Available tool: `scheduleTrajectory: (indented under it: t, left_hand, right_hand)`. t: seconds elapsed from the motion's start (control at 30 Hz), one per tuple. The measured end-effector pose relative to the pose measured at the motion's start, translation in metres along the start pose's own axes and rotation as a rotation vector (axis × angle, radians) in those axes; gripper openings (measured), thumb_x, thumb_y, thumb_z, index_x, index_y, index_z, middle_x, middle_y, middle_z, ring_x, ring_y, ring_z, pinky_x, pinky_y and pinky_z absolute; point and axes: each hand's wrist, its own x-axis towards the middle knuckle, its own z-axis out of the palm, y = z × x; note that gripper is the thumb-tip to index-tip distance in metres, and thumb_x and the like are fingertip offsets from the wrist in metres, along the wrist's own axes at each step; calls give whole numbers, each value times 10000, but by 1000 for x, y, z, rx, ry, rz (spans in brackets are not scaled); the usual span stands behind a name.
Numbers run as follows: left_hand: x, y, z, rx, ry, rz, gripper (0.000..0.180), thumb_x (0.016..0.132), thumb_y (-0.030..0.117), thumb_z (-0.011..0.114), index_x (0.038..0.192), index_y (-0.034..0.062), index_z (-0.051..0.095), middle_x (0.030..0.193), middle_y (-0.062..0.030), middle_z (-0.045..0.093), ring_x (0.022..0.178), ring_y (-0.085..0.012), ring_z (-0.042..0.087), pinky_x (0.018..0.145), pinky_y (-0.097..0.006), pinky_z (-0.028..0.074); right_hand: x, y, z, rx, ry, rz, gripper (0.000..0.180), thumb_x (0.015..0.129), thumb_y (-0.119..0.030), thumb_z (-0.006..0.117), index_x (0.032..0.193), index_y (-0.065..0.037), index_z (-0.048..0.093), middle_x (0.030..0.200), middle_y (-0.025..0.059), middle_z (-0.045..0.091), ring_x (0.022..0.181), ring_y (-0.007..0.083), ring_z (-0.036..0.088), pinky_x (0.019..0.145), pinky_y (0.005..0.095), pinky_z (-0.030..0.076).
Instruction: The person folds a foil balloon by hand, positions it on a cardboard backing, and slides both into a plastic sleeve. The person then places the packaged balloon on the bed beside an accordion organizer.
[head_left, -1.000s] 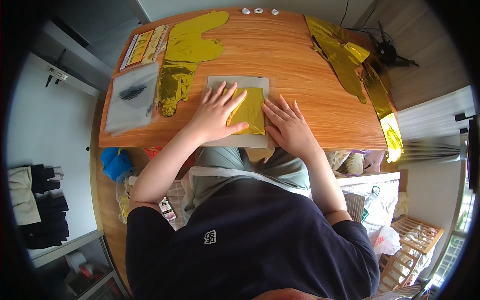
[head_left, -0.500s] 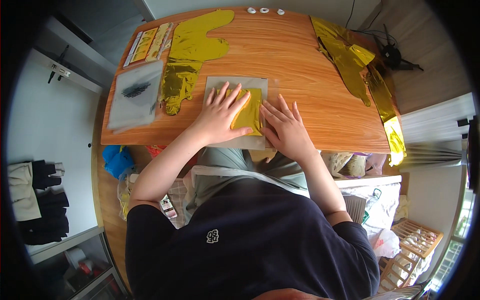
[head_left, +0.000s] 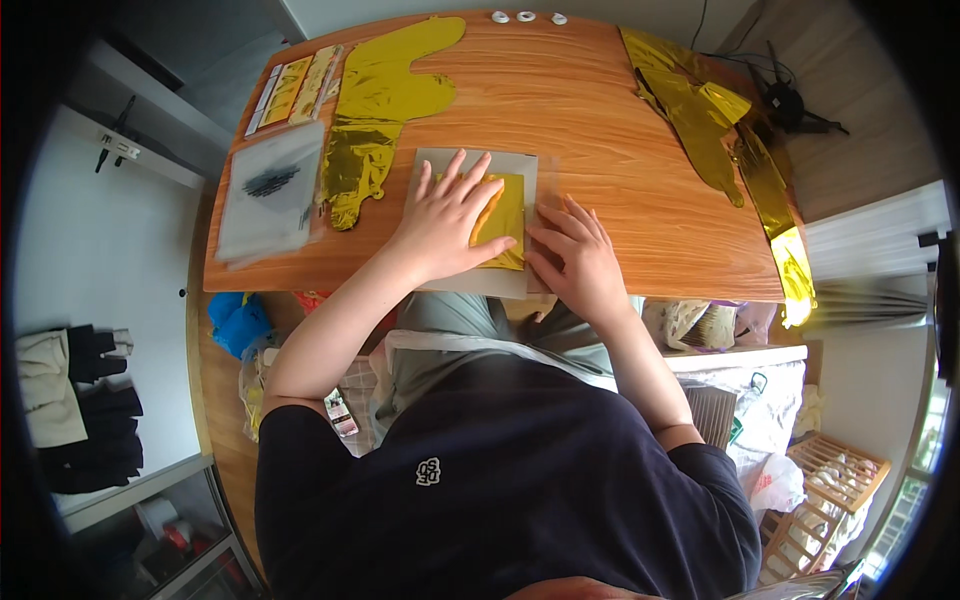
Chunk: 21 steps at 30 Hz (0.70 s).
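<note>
My left hand (head_left: 447, 222) lies spread, palm down, over a folded square of gold foil (head_left: 511, 210). That square rests on a grey card (head_left: 515, 163) near the table's front edge, partly hidden by the hand. At the card's right edge is my right hand (head_left: 580, 262), its fingers slightly bent and apart, the thumb close to the foil's lower right corner. A strip of clear plastic (head_left: 550, 178) shows beyond the card on that side, under or beside the right fingertips; whether they touch it I cannot make out.
Gold foil balloons, flat, lie at the left (head_left: 385, 90) and right (head_left: 690, 120) of the wooden table (head_left: 540, 90). Clear bags with dark thin pieces (head_left: 270, 200) and a colourful package (head_left: 290, 90) sit left. Three white rolls (head_left: 527, 17) line the back edge; a black stand (head_left: 785, 105) is far right.
My right hand has drawn slightly right, off the foil's edge, and its fingers have bent more. The left hand stays spread on the foil, its thumb a little further right.
</note>
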Motion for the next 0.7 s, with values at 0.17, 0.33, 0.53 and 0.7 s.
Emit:
scheduleTrajectory:
  t: [0.17,0.33,0.53,0.7]
  left_hand:
    - [11,2,15,-135,-30,69,787,966,591,620,1625,234,379,1714,-120,282,1580,-395,231,1248,-661,185]
    - [17,8,16,-102,-44,100,750,983,577,601,1631,278,371,1713,-110,288,1578,-401,233,1241,-668,190]
    - [24,11,16,-106,-41,109,756,969,613,604,1620,295,390,1698,-117,319,1566,-410,258,1231,-680,206]
    - [30,16,11,-180,-73,116,751,976,529,623,1633,269,370,1715,-94,294,1592,-362,225,1259,-631,181]
  right_hand:
    - [2,7,-1,-94,-2,-67,337,925,-284,745,1235,-152,736,1397,100,623,1408,384,493,1197,585,359]
    - [0,22,-12,-176,-63,-166,326,960,-299,703,1262,-178,703,1397,82,584,1398,350,487,1197,581,362]
    - [3,29,-28,-75,-97,-244,268,925,-278,732,1174,-180,744,1377,83,592,1381,305,505,1193,569,376]
    - [0,34,-24,19,35,-233,214,839,-177,794,1052,-149,783,1171,37,702,1168,269,644,984,443,526]
